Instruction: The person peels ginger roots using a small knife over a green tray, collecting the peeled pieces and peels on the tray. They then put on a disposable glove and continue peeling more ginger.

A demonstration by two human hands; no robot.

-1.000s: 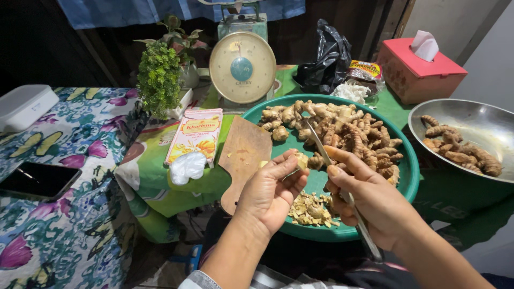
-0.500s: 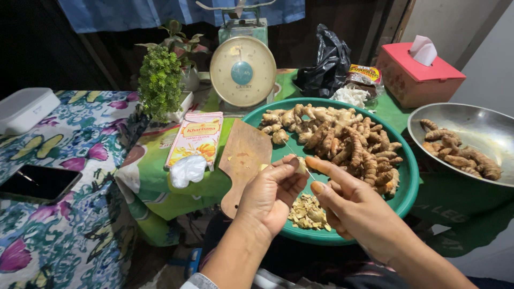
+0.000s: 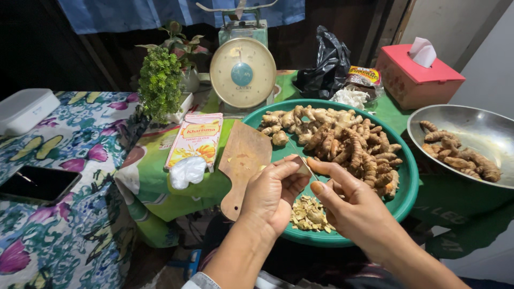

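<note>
While hands (image 3: 316, 192) meet, green tray (image 3: 409, 182) rim beneath

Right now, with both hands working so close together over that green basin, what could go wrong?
The thin blade sits between the left hand and right hand; a slip might nick a finger. The green basin appears to overhang the table edge, so pressing on it might tip it. Peelings lie near the rim and could spill.

basin (image 3: 409, 176): middle of the worktop (image 3: 64, 235), roots (image 3: 342, 142) piled in it
scale (image 3: 242, 72): right behind it
cutting board (image 3: 243, 160): leaning on its left rim
metal bowl (image 3: 471, 128): off to the right
phone (image 3: 35, 183): far left
</note>
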